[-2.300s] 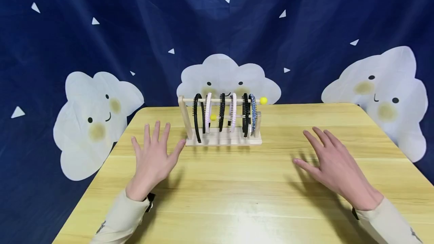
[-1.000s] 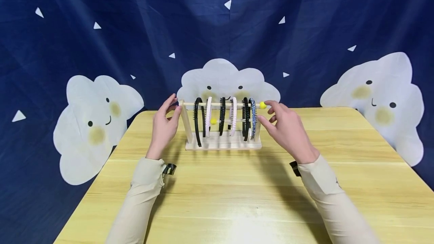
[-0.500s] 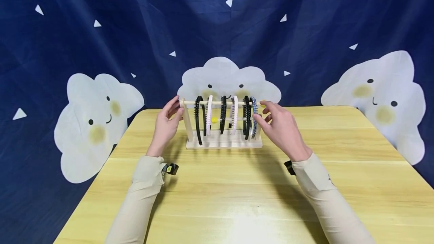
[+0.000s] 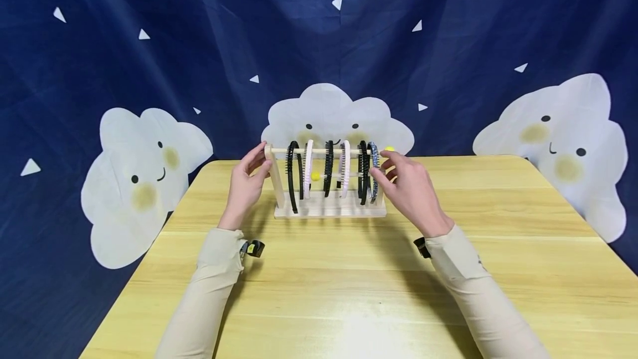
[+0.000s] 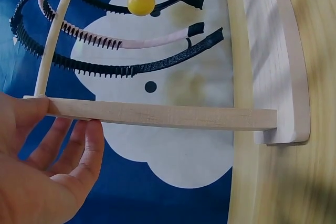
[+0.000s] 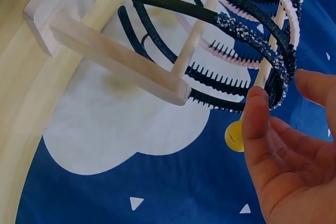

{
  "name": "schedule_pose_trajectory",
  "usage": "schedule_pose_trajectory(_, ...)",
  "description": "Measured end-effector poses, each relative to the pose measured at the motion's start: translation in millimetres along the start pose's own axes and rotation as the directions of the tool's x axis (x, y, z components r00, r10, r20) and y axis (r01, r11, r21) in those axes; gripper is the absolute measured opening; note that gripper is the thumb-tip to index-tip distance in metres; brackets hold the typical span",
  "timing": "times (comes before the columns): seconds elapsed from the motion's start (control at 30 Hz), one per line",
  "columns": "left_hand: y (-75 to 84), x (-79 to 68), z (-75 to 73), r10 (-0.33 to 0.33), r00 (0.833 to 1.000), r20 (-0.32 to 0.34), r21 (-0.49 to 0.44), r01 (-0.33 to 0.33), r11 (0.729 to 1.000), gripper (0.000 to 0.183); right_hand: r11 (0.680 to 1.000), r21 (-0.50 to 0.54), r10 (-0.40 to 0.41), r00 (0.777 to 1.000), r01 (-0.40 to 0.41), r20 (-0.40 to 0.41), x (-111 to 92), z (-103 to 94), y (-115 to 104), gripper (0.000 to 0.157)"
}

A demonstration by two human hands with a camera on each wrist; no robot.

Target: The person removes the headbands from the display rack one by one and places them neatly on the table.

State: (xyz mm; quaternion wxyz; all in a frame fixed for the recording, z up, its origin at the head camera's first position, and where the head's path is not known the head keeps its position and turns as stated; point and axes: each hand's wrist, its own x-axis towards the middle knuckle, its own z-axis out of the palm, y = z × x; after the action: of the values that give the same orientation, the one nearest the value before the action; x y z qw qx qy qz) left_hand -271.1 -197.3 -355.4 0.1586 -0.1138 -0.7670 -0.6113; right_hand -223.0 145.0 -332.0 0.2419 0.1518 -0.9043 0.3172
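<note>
A pale wooden headband stand [image 4: 329, 212] stands on the table, with several headbands hung on its top rod. My left hand [image 4: 244, 184] grips the top of its left post [image 5: 168, 115], thumb on one side and fingers on the other. At the rod's right end, my right hand [image 4: 413, 190] has its thumb and index finger spread beside the glittery blue headband [image 6: 252, 38]. The index fingertip lies by the rod, and a small gap shows between thumb and headband. Farther left hang black headbands [image 4: 292, 181] and pale pink headbands [image 4: 307, 173].
Yellow balls cap the upper rod [image 6: 234, 136] and the lower rod [image 4: 315, 176]. The wooden table [image 4: 324, 281] stretches out in front of the stand. Behind hangs a dark blue curtain [image 4: 279, 26] printed with white clouds.
Both hands have come forward and inward from over the table to the stand's two ends. The left hand has taken hold of the post; the right has edged left towards the blue headband.
</note>
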Motion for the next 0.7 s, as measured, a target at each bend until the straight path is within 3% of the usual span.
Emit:
schedule_pose_trajectory(0.43, -2.1, 0.5, 3.3, -0.032, 0.999, -0.039, -0.016, 0.031, 0.999, 0.047, 1.000, 0.012, -0.002, 1.000, 0.002, 0.009, -1.3, 3.4, 0.6, 0.044)
schedule_pose_trajectory(0.7, -2.7, 0.6, 4.1, -0.020, 0.998, -0.055, -0.038, 0.018, 0.999, 0.048, 0.999, 0.035, -0.001, 1.000, 0.001, -0.008, 0.3, 5.2, 1.5, 0.043)
